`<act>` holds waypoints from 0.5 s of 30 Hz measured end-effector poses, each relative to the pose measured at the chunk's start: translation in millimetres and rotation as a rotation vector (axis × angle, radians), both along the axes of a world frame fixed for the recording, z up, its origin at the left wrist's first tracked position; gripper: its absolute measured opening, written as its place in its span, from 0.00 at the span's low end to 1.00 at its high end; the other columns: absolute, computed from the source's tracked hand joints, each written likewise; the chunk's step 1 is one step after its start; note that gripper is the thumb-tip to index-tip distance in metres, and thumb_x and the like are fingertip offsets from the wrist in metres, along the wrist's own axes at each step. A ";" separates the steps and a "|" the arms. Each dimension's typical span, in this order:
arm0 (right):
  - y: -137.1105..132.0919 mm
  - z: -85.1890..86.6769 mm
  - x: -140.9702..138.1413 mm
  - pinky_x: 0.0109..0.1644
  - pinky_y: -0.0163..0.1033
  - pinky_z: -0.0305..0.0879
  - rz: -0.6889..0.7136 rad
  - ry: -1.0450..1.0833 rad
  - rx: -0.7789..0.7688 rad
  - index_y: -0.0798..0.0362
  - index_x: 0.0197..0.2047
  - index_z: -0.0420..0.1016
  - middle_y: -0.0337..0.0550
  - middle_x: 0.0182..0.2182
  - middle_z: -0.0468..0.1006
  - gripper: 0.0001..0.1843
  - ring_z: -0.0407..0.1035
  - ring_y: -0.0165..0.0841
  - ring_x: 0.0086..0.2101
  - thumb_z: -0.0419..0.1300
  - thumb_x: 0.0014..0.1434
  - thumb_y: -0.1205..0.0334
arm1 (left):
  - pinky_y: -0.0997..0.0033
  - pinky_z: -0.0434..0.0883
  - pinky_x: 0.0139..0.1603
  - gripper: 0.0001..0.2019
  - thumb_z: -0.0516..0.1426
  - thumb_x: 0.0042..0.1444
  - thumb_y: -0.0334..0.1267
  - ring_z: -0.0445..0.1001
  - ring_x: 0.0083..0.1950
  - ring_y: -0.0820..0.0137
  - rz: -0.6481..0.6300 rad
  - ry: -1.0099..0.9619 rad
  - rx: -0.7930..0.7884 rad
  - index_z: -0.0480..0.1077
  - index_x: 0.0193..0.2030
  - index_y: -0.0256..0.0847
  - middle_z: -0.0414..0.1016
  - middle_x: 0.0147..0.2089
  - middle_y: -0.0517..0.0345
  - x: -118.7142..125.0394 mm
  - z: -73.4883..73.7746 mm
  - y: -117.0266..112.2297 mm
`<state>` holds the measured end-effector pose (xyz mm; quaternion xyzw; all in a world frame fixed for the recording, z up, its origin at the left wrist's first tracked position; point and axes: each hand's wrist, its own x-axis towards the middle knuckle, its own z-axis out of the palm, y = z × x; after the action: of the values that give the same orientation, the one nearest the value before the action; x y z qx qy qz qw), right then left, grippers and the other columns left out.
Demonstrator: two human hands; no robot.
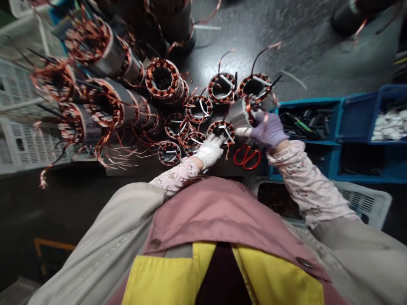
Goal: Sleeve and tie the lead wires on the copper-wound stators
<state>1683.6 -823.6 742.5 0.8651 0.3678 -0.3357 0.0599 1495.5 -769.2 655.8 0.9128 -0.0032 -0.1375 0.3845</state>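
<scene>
Stator [220, 124] under left fingers [213, 140] (slightly spread)

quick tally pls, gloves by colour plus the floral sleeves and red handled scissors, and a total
White glove: 1
Purple glove: 1
Floral sleeves: 2
Red-handled scissors: 1
Total: 5

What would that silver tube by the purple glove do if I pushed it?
The tube might roll, because its wall is round and it seems to lie on its side. It's probably heavy for its size, since it looks like metal with copper coils at the end.
</scene>
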 end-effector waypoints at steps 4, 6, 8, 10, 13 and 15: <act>2.0 -23.8 -5.1 0.47 0.48 0.63 0.190 -0.147 -0.344 0.59 0.41 0.79 0.57 0.39 0.80 0.23 0.71 0.49 0.44 0.68 0.49 0.48 | 0.50 0.61 0.68 0.14 0.52 0.63 0.33 0.72 0.58 0.58 -0.027 0.012 0.057 0.79 0.45 0.34 0.75 0.56 0.43 -12.0 -5.6 -4.3; -5.8 -35.6 -5.6 0.49 0.49 0.62 0.234 -0.136 -0.355 0.59 0.40 0.79 0.58 0.40 0.79 0.23 0.70 0.49 0.46 0.67 0.51 0.47 | 0.51 0.63 0.66 0.14 0.51 0.63 0.31 0.72 0.58 0.57 -0.020 0.010 0.080 0.78 0.45 0.33 0.74 0.57 0.42 -22.5 -7.4 -6.2; -13.9 -46.6 -4.4 0.51 0.52 0.60 0.249 -0.119 -0.332 0.59 0.39 0.79 0.59 0.41 0.79 0.24 0.69 0.50 0.47 0.64 0.53 0.45 | 0.52 0.65 0.63 0.14 0.51 0.62 0.31 0.71 0.58 0.57 -0.019 0.009 0.086 0.78 0.45 0.33 0.73 0.57 0.41 -31.4 -7.9 -9.0; -17.1 -57.1 -3.4 0.54 0.55 0.57 0.251 -0.146 -0.323 0.59 0.38 0.79 0.59 0.41 0.79 0.23 0.68 0.51 0.48 0.65 0.53 0.45 | 0.54 0.66 0.60 0.13 0.52 0.62 0.32 0.71 0.57 0.57 -0.029 0.023 0.083 0.78 0.45 0.34 0.73 0.56 0.42 -37.7 -6.9 -10.3; -10.1 -69.5 -5.1 0.58 0.59 0.53 0.292 -0.173 -0.293 0.59 0.37 0.79 0.59 0.41 0.79 0.18 0.65 0.53 0.51 0.68 0.50 0.52 | 0.58 0.69 0.53 0.13 0.53 0.63 0.37 0.74 0.52 0.59 -0.056 0.059 0.079 0.78 0.43 0.36 0.75 0.52 0.44 -40.9 -2.6 -4.3; -3.8 -70.6 -8.2 0.61 0.60 0.49 0.346 -0.141 -0.249 0.60 0.37 0.79 0.59 0.40 0.80 0.14 0.62 0.54 0.55 0.67 0.51 0.58 | 0.62 0.70 0.47 0.16 0.50 0.66 0.42 0.75 0.48 0.62 -0.031 0.088 0.078 0.77 0.46 0.37 0.75 0.52 0.46 -37.3 0.4 5.2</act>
<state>1675.4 -827.4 672.0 0.7964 0.4616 -0.3017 0.2484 1458.2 -764.0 656.3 0.9201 0.0049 -0.1834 0.3461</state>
